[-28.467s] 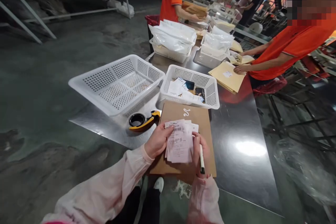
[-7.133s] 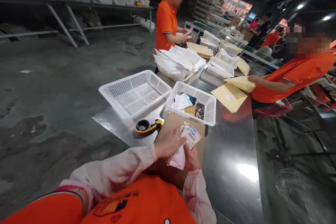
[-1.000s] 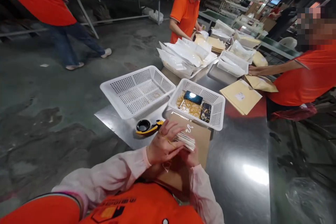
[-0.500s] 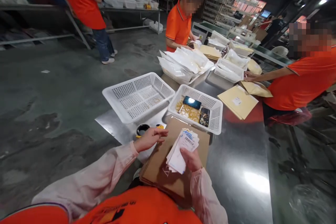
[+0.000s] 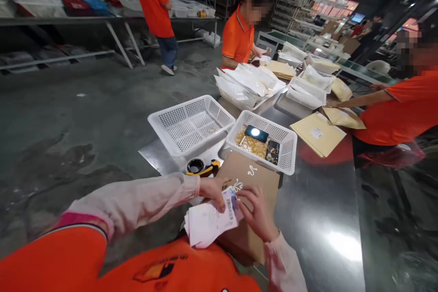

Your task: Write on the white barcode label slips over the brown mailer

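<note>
My left hand [image 5: 212, 188] pinches the top of a stack of white printed slips [image 5: 209, 221] that hangs toward my chest, barcode edge up. My right hand [image 5: 256, 212] rests beside the stack with fingers curled at its edge, over a pile of brown paper envelopes [image 5: 255, 177] on the steel table [image 5: 318, 219]. Just beyond them stands a white mesh basket [image 5: 285, 162] holding a dark phone [image 5: 256, 133], yellow rubber bands [image 5: 252, 145] and a small dark device.
An empty white basket [image 5: 191, 123] and a yellow tape dispenser [image 5: 201, 167] sit at the left. Further along are baskets of white bags [image 5: 248, 84], yellow mailers [image 5: 318, 133] and people in orange shirts [image 5: 404, 105]. Another person [image 5: 155, 4] walks by shelving at the back.
The slip stack has passed from my right hand to my left and now hangs downward. My right hand came off it. The person at the back walked further right.
</note>
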`<move>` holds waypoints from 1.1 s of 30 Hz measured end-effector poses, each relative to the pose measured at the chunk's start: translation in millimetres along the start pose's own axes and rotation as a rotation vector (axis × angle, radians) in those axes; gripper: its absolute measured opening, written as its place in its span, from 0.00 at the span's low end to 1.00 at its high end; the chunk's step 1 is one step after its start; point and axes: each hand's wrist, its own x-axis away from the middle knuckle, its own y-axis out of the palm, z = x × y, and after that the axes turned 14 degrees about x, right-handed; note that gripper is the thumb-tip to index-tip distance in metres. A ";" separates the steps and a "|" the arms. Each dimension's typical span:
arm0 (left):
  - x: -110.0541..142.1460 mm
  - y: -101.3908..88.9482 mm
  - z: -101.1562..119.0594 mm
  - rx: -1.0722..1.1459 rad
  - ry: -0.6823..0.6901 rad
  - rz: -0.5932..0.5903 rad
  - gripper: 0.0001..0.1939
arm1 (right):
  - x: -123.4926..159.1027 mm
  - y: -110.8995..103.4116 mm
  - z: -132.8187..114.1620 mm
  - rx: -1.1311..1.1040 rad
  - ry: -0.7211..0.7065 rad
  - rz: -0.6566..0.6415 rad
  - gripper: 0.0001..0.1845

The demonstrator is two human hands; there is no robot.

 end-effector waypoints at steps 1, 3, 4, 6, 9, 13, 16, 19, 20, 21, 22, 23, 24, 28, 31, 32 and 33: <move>1.2 5.8 2.8 -0.096 -0.020 -0.105 0.37 | -4.8 -5.9 -4.5 0.025 -0.165 -0.064 0.09; 3.1 21.0 7.9 -0.251 -0.057 -0.301 0.22 | -14.2 -10.2 -13.9 0.068 -0.375 -0.160 0.10; 4.1 28.8 9.8 -0.286 -0.062 -0.367 0.17 | -17.9 -9.8 -17.6 0.113 -0.413 -0.185 0.09; 7.0 40.4 11.7 -0.348 -0.070 -0.411 0.13 | -21.8 -9.0 -21.2 0.231 -0.457 -0.229 0.04; 11.6 40.7 12.7 -0.410 -0.178 -0.450 0.12 | -19.3 -18.1 -16.9 0.393 -0.570 -0.191 0.05; 11.1 16.3 21.9 -0.292 -0.442 -0.287 0.16 | -5.8 -44.7 -0.3 0.503 -0.510 0.090 0.13; 4.5 3.1 33.3 -0.044 -0.299 -0.081 0.21 | 4.7 -48.6 10.5 0.462 -0.346 0.179 0.14; -5.1 5.9 36.7 0.241 -0.186 0.031 0.25 | 9.7 -32.2 15.8 0.240 -0.156 0.203 0.13; -8.7 9.9 35.1 0.301 -0.182 0.054 0.25 | 10.1 -24.7 16.8 0.106 -0.068 0.196 0.09; -12.6 14.8 32.7 0.349 -0.183 0.076 0.25 | 10.1 -17.4 17.6 -0.053 0.046 0.184 0.07; -16.8 20.3 30.0 0.387 -0.182 0.099 0.25 | 9.6 -10.7 18.6 -0.228 0.174 0.155 0.13; -21.4 26.2 27.8 0.415 -0.174 0.121 0.25 | 8.3 -5.0 20.1 -0.409 0.300 0.115 0.22; -26.6 32.2 26.7 0.431 -0.155 0.137 0.25 | 6.0 -0.5 22.7 -0.578 0.408 0.073 0.31; -53.6 45.4 39.6 0.342 -0.019 0.061 0.32 | -24.5 4.5 52.8 -0.992 0.541 0.034 0.42; -73.7 19.8 63.5 0.118 0.254 0.251 0.34 | -75.5 -1.8 99.7 -0.978 0.708 0.137 0.40; -76.4 0.7 71.9 0.029 0.379 0.422 0.33 | -95.9 -4.1 117.3 -0.918 0.767 0.201 0.37; -75.4 -23.2 79.4 -0.055 0.492 0.632 0.32 | -116.3 -5.9 134.5 -0.872 0.792 0.250 0.34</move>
